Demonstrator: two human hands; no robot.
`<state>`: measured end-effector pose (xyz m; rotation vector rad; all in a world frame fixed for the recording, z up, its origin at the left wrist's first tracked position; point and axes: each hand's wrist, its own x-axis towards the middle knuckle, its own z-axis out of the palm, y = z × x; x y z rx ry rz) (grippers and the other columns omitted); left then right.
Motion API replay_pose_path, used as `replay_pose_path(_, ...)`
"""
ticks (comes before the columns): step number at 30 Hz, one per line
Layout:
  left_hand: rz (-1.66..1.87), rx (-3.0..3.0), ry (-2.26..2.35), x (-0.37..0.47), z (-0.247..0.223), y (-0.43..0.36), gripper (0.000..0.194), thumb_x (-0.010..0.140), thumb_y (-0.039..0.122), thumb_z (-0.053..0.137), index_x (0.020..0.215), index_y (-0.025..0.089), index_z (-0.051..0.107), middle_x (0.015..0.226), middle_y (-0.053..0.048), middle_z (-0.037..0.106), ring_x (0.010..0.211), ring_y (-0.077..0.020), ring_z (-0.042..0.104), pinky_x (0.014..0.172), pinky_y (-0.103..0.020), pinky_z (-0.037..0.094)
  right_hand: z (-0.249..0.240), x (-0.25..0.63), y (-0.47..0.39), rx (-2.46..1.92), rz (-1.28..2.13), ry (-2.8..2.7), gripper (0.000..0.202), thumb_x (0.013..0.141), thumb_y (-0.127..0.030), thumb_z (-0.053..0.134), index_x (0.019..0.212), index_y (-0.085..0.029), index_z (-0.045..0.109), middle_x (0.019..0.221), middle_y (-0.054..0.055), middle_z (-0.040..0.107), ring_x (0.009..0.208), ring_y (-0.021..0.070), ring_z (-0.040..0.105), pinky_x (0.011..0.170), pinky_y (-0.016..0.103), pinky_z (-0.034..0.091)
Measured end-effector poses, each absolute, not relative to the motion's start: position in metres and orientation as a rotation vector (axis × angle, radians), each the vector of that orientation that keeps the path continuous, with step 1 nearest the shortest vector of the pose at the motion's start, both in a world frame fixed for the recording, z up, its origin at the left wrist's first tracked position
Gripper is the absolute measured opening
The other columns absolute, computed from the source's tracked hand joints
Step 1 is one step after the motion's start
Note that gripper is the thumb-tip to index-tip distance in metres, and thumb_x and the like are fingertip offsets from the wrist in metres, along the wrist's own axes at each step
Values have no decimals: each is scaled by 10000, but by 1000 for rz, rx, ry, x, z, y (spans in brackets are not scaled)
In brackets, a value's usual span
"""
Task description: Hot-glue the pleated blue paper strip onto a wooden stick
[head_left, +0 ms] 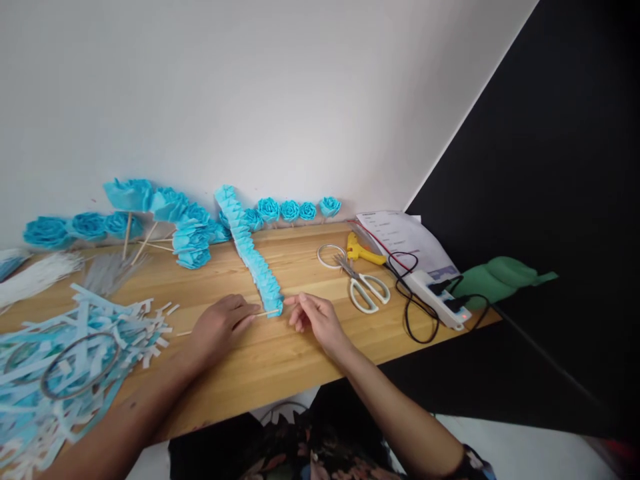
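A long strip of pleated blue crepe paper (pixel 249 250) runs across the table, its far end leaning on a row of blue paper flowers. My left hand (pixel 223 325) is closed on a thin wooden stick (pixel 269 313), whose tip lies across the strip's near end. Just right of that end is my right hand (pixel 319 320), fingers loosely curled and apart, with nothing visible in them. Its index fingertip is close to the paper's edge; whether it touches, I cannot tell.
Finished blue paper roses (pixel 290 211) line the wall. Paper scraps (pixel 95 353) with a roll of tape (pixel 80 365) cover the left. To the right lie scissors (pixel 367 288), a white ring (pixel 331 256), a yellow glue gun (pixel 364 249), printed sheets (pixel 407 240), a power strip (pixel 435 300) and cables.
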<state>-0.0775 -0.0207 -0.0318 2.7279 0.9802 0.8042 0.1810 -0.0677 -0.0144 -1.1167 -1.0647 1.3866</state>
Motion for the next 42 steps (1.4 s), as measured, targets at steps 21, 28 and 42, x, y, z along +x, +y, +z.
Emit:
replay_pose_path(21,664,2672,1023,-73,-20,-22,308,1092,247,522,1080,185,824,904,-83,746,856,-233,707,753,-335,534,-16,179,-68,-1208,1392,-1094,772,785,-896,682,948,-155,823,630,44,705,509,122,565,538,272,441)
replay_pose_path(28,622,2688,1009,-73,-21,-22,296,1089,237,523,1075,194,815,906,-73,740,860,-225,688,760,-330,518,-17,180,-68,-1237,1398,-1145,800,781,-916,660,944,-152,829,634,51,707,520,127,568,541,276,437)
replay_pose_path(42,588,2655,970,-78,-16,-21,384,1130,315,443,1157,184,803,935,-95,737,881,-221,674,794,-338,519,-18,183,-65,-1186,1412,-1117,688,842,-843,677,966,-181,814,652,32,707,537,137,567,556,283,467)
